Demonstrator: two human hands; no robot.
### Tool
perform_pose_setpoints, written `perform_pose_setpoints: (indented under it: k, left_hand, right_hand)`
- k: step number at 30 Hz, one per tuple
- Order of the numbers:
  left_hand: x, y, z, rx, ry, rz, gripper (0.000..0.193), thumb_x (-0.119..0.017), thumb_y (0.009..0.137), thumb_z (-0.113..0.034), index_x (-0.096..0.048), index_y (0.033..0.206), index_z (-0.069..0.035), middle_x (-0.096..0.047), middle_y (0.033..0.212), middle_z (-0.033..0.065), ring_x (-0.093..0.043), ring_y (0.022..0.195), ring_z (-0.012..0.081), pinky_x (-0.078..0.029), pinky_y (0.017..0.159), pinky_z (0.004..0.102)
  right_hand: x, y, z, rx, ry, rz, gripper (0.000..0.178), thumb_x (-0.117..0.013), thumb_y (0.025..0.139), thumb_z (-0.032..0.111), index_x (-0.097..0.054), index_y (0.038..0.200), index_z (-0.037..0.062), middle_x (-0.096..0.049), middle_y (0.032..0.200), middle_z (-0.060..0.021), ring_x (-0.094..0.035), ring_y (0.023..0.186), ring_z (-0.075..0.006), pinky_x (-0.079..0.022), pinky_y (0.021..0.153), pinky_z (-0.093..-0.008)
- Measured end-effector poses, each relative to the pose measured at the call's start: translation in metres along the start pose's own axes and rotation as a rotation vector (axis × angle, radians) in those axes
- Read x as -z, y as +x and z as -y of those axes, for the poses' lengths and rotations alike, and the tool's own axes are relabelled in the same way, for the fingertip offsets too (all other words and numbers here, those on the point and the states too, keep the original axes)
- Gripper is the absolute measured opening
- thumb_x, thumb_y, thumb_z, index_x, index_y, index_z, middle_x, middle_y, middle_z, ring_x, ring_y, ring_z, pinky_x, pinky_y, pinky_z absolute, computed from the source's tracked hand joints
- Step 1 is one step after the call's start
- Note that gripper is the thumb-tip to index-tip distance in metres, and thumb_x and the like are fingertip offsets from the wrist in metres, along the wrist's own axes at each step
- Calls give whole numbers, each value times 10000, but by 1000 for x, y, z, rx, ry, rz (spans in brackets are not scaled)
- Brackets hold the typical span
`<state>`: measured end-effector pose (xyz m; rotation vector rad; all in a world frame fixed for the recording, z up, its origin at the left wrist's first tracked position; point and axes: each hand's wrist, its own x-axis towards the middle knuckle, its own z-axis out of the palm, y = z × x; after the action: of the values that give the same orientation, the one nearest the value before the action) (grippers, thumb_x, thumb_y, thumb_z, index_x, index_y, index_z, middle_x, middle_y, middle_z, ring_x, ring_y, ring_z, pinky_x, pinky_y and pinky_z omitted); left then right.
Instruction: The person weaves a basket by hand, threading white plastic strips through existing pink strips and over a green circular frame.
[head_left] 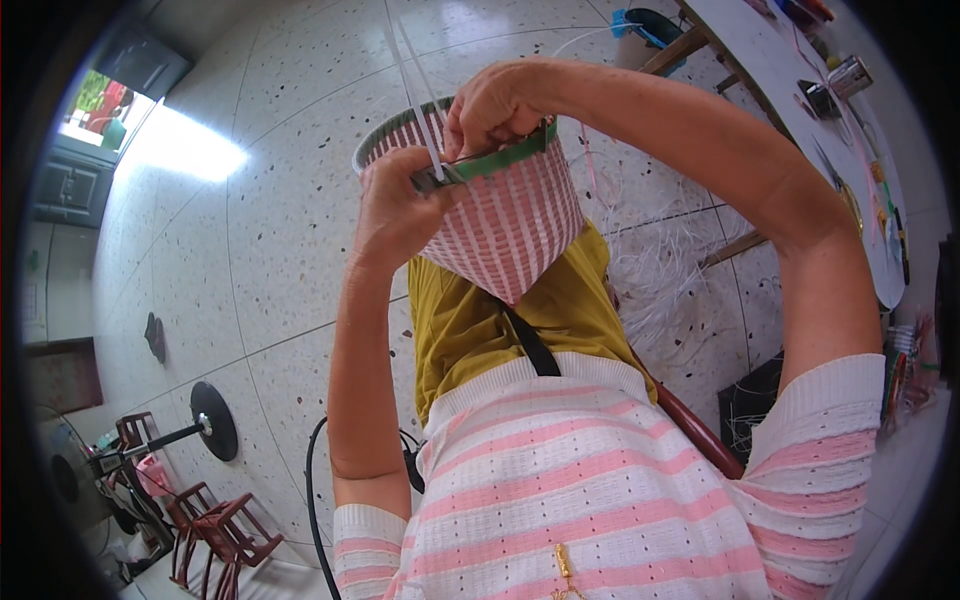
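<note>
Pink-and-white basket [512, 225], tilted
Left hand [392, 208] grips its green rim [508, 157]; right hand [497, 103] curls there, grasp unclear

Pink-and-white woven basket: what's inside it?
Inside the basket, part of its striped inner wall shows; the left hand, right hand and near side hide the rest, including any contents.

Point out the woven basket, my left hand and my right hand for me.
Woven basket [515, 220]: head view, on its pink-and-white side.
Left hand [398, 207]: head view, on its back.
Right hand [496, 104]: head view, on its back.
</note>
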<state>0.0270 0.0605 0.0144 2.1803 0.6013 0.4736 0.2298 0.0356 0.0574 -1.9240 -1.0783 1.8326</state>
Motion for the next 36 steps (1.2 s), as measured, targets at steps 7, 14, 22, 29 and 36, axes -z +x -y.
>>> perform_pose_setpoints:
  k: [7, 14, 22, 29, 36]
  left_hand:
    - [0, -5, -3, -15, 6, -34, 151, -776, 769, -47, -712, 903, -19, -640, 751, -18, -569, 709, 66, -466, 652, 263]
    - [-2, -10, 9, 1, -84, -50, 165, -790, 770, -76, -715, 904, -16, -637, 791, -15, -566, 733, 80, -463, 668, 277]
    - [-21, -18, 24, -154, 46, -142, 242, -810, 738, -71, -715, 958, -35, -649, 844, 37, -586, 822, 151, -471, 723, 311]
    - [-28, -30, 25, -136, 127, -175, 267, -833, 735, -127, -720, 973, -81, -680, 874, 7, -593, 889, 174, -357, 907, 353]
    - [-29, -34, 21, -89, 138, -164, 252, -816, 747, -121, -721, 979, -97, -683, 906, 10, -593, 949, 181, -314, 943, 354]
  right_hand:
    - [-1, -9, 1, 109, -29, 105, 146, -757, 784, -34, -725, 916, 21, -708, 755, -86, -643, 598, -145, -529, 515, -270]
    - [-7, -14, -1, 201, -152, 86, 161, -726, 896, 155, -734, 891, -6, -681, 706, -38, -589, 566, -104, -474, 509, -255]
    - [-19, -30, -28, 506, -891, -183, 278, -672, 907, 240, -714, 930, -34, -637, 659, -89, -594, 595, -178, -485, 613, -320]
    - [-77, -47, -96, 1159, -643, -806, 141, -742, 757, 100, -713, 884, 44, -630, 876, -97, -595, 937, -299, -479, 856, -399]
    - [-89, -20, -110, 1287, -669, -1037, 272, -812, 676, 36, -711, 929, 36, -631, 933, -100, -596, 969, -290, -500, 839, -393]
